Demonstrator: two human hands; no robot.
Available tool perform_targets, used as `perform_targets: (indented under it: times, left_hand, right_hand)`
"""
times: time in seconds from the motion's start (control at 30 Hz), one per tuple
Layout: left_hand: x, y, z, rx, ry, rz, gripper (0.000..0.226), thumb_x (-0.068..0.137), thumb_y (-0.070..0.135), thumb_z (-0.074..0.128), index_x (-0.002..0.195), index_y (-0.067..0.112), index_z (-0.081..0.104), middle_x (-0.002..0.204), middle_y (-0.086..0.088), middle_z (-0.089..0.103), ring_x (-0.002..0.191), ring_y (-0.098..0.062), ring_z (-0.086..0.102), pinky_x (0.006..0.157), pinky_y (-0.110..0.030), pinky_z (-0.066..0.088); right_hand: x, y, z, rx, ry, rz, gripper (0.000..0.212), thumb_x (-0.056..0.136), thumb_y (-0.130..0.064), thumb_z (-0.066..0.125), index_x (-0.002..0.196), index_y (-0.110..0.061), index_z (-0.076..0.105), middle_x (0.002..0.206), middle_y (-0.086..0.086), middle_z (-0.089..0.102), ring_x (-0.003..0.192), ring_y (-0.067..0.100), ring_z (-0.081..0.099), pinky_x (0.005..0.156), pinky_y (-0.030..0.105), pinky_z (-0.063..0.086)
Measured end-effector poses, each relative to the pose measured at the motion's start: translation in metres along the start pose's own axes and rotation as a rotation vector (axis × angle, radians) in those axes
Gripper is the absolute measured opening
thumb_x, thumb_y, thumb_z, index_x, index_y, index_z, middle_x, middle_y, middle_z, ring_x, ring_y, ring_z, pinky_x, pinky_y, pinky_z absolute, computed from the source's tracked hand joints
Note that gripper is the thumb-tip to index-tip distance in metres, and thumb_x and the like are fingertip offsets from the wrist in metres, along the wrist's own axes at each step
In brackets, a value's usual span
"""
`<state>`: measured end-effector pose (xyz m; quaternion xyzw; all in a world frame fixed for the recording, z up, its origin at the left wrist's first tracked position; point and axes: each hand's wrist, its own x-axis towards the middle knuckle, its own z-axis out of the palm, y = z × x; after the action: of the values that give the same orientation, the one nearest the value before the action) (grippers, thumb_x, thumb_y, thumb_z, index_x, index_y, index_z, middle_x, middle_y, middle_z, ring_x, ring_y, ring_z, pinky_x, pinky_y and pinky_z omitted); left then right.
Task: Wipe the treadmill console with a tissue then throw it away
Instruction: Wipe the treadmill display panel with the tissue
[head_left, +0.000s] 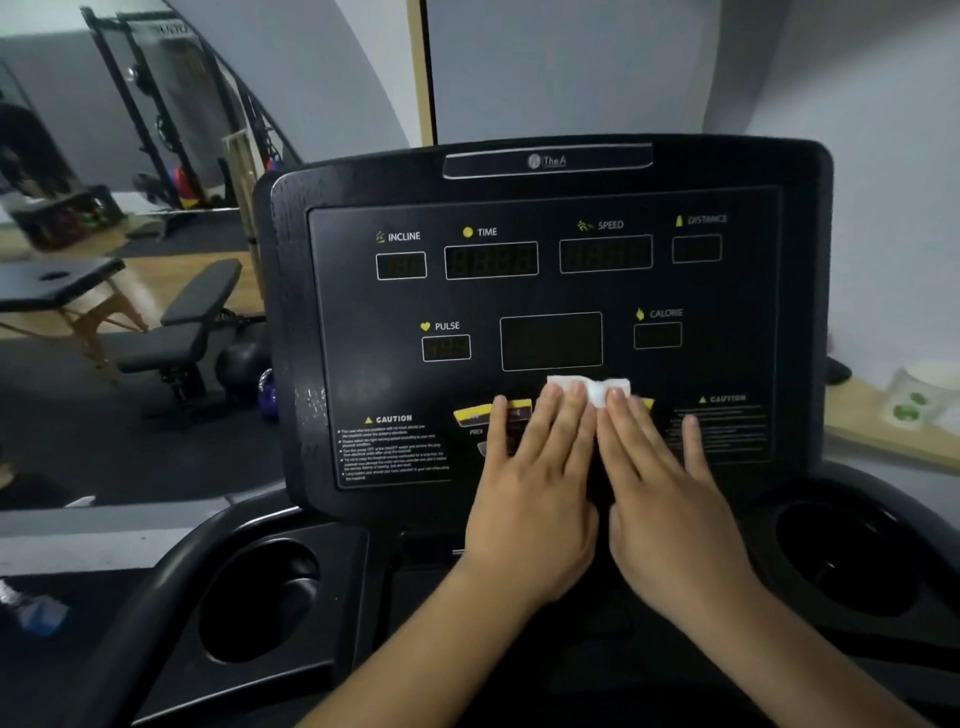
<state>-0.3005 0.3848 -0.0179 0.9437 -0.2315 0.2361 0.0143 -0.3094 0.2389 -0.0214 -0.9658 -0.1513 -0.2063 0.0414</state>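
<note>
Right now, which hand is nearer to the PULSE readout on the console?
Left. The left hand lies flat just below and right of the PULSE readout; the right hand lies farther right, beyond the left, both pressing the tissue.

head view, single | worn high, facing forward and down | close on black flat treadmill console panel (545, 312) | wide angle, gym floor at left edge, pale wall behind

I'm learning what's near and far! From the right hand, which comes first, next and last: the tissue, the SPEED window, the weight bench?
From the right hand:
1. Tissue, under its fingertips, low on the console.
2. SPEED window, higher up the console.
3. Weight bench, off to the left on the floor.
</note>
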Motion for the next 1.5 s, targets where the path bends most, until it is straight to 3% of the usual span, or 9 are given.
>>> perform_targets:
  times: [0.27, 0.43, 0.57, 0.77, 1.0, 1.17, 1.27, 1.37, 1.5]
  left_hand:
    - [0.053, 0.018, -0.013, 0.060, -0.007, 0.001, 0.067, 0.097, 0.043, 0.003, 0.156, 0.010, 0.010, 0.163, -0.012, 0.003, 0.151, -0.027, -0.004, 0.118, -0.059, -0.007]
    - [0.019, 0.045, 0.009, -0.005, -0.024, 0.079, 0.064, 0.100, 0.042, 0.017, 0.154, 0.008, 0.021, 0.161, -0.015, 0.017, 0.150, -0.031, 0.009, 0.118, -0.056, 0.000]
    - [0.023, 0.065, 0.018, 0.063, -0.065, 0.122, 0.065, 0.101, 0.040, 0.027, 0.153, 0.002, 0.017, 0.159, -0.022, 0.015, 0.149, -0.038, 0.009, 0.117, -0.058, 0.000]
    - [0.089, 0.076, -0.004, 0.097, -0.046, 0.114, 0.064, 0.104, 0.040, 0.017, 0.153, 0.006, -0.006, 0.162, -0.018, -0.008, 0.149, -0.034, -0.013, 0.116, -0.062, -0.008]
    - [0.050, 0.098, 0.021, 0.070, -0.074, 0.141, 0.064, 0.101, 0.037, 0.020, 0.154, 0.002, 0.007, 0.161, -0.022, 0.008, 0.150, -0.038, 0.002, 0.119, -0.060, 0.003]
    - [0.105, 0.108, 0.006, 0.142, -0.043, 0.167, 0.064, 0.101, 0.036, 0.012, 0.153, 0.002, -0.007, 0.162, -0.022, -0.006, 0.149, -0.037, -0.011, 0.115, -0.064, -0.006]
    - [0.122, 0.117, 0.003, 0.175, -0.041, 0.149, 0.065, 0.103, 0.039, 0.013, 0.153, 0.001, -0.007, 0.161, -0.023, -0.009, 0.148, -0.039, -0.012, 0.116, -0.063, -0.007]
    - [0.088, 0.128, 0.018, 0.164, -0.076, 0.221, 0.064, 0.104, 0.038, 0.011, 0.152, -0.001, -0.009, 0.160, -0.025, -0.009, 0.147, -0.042, -0.013, 0.115, -0.063, -0.012]
    - [0.044, 0.128, 0.033, 0.124, -0.135, 0.239, 0.068, 0.104, 0.044, 0.015, 0.153, 0.000, -0.004, 0.161, -0.022, -0.006, 0.149, -0.037, -0.012, 0.114, -0.062, -0.013]
  right_hand:
    - [0.027, 0.032, -0.017, -0.009, 0.054, 0.091, 0.068, 0.091, -0.020, 0.043, 0.151, -0.007, 0.014, 0.161, 0.008, 0.006, 0.148, 0.021, 0.006, 0.117, 0.058, 0.007]
    - [-0.021, 0.040, 0.002, -0.013, 0.008, 0.092, 0.073, 0.084, -0.019, 0.048, 0.150, -0.007, 0.020, 0.160, 0.011, 0.015, 0.147, 0.024, 0.014, 0.115, 0.058, 0.018]
    - [-0.036, 0.056, 0.010, -0.003, 0.000, 0.103, 0.069, 0.089, -0.023, 0.037, 0.152, -0.009, 0.015, 0.161, 0.009, 0.010, 0.148, 0.023, 0.009, 0.115, 0.057, 0.015]
    - [0.007, 0.092, -0.018, -0.011, 0.060, 0.199, 0.072, 0.093, -0.018, 0.051, 0.152, -0.010, 0.011, 0.161, 0.009, 0.005, 0.148, 0.023, 0.003, 0.117, 0.057, 0.011]
    - [-0.038, 0.091, 0.000, 0.040, 0.018, 0.197, 0.071, 0.092, -0.020, 0.048, 0.152, -0.010, 0.013, 0.161, 0.009, 0.005, 0.148, 0.023, 0.005, 0.116, 0.053, 0.008]
    - [-0.003, 0.123, -0.023, 0.046, 0.092, 0.229, 0.063, 0.094, -0.014, 0.039, 0.151, -0.006, 0.014, 0.160, 0.013, 0.008, 0.147, 0.024, 0.003, 0.117, 0.056, 0.012]
    - [0.003, 0.139, -0.028, 0.123, 0.157, 0.233, 0.063, 0.094, -0.006, 0.046, 0.151, -0.006, 0.019, 0.160, 0.013, 0.011, 0.145, 0.018, 0.001, 0.119, 0.051, 0.010]
    - [-0.034, 0.127, -0.009, 0.217, 0.196, 0.263, 0.068, 0.088, 0.001, 0.053, 0.149, -0.004, 0.025, 0.157, 0.011, 0.015, 0.141, 0.005, -0.009, 0.114, 0.053, 0.023]
    - [-0.074, 0.121, 0.009, 0.264, 0.053, 0.226, 0.083, 0.080, 0.003, 0.059, 0.149, -0.012, 0.015, 0.159, 0.004, 0.014, 0.147, 0.009, 0.000, 0.118, 0.048, 0.014]
